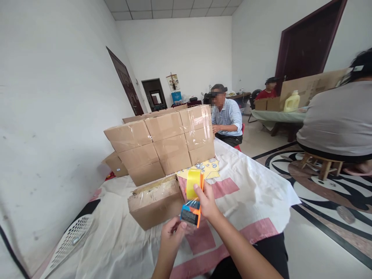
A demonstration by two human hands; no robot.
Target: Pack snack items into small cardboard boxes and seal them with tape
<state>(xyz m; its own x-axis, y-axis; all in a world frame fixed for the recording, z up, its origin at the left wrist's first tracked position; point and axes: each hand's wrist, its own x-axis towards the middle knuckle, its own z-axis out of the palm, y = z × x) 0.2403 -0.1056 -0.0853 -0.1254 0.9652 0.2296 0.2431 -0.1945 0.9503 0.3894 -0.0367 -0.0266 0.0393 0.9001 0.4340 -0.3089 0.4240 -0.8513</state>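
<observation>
Orange plastic tape holder (199,219) with yellow roll (192,185) — right hand (207,201) grips it, lower middle. Left hand (172,235) curls close, pinch unclear — best hold steady.

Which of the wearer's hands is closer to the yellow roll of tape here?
Right. The right hand holds the tape dispenser, its thumb against the yellow roll; the left hand is below, by the dispenser's blue end.
</observation>
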